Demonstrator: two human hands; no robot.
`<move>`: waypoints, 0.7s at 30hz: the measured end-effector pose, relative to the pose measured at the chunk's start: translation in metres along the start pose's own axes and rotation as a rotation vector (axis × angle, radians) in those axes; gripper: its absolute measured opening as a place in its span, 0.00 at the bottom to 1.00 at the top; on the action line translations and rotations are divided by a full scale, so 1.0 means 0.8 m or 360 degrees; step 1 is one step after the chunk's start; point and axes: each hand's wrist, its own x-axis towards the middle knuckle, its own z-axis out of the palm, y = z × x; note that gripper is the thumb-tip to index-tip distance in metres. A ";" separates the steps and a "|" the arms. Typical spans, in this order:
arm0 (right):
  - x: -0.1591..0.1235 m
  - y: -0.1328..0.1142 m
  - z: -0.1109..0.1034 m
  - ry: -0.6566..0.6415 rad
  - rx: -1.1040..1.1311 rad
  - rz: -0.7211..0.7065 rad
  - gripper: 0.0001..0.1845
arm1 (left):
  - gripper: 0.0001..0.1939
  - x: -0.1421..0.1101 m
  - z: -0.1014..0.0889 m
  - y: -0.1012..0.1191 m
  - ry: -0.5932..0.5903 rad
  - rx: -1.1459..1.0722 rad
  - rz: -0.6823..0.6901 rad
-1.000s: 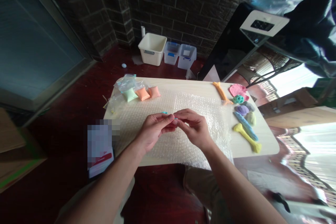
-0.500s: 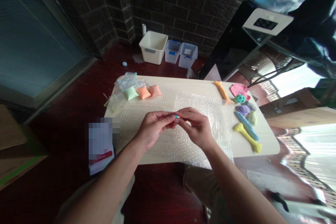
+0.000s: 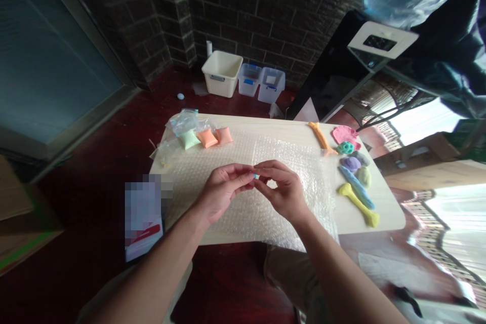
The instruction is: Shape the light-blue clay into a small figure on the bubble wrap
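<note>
Over the middle of the table, my left hand (image 3: 227,186) pinches a small blue piece of clay (image 3: 255,176) between thumb and fingers. My right hand (image 3: 281,187) meets it from the other side, its fingertips closed at the same piece. Most of the clay is hidden by the fingers. Beneath both hands lies a sheet of bubble wrap (image 3: 296,162). To the right are a yellow bone-shaped clay piece (image 3: 359,205), a blue clay roll (image 3: 357,187), a purple lump (image 3: 350,164), a teal lump with holes (image 3: 345,148), a flat pink piece (image 3: 345,134) and an orange bone-shaped piece (image 3: 322,137).
Packets of green (image 3: 189,139), orange (image 3: 207,138) and peach clay (image 3: 224,136) lie at the table's back left beside clear plastic bags (image 3: 185,121). A cream bin (image 3: 222,73) and two clear boxes (image 3: 271,85) stand on the floor behind. A water dispenser (image 3: 379,40) rises at right.
The right thumb has dropped a little away from its index finger, so a gap shows between them. The whole view has shifted slightly; the table things stay put.
</note>
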 end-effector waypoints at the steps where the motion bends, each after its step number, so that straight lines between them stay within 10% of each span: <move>1: 0.001 0.002 -0.002 0.0021 0.0015 0.0046 0.12 | 0.13 0.001 -0.001 0.001 0.0052 -0.0001 0.0021; 6: 0.005 0.023 -0.015 0.0083 -0.0184 0.0361 0.18 | 0.16 0.005 -0.008 0.002 0.0290 0.0198 0.0259; 15: 0.001 0.046 -0.002 -0.0397 -0.0866 0.0145 0.12 | 0.19 -0.003 -0.006 -0.004 0.0280 0.0573 0.0297; 21: 0.009 0.034 -0.008 -0.0131 -0.0119 0.0478 0.08 | 0.15 -0.001 -0.008 -0.009 0.0295 0.0579 0.0263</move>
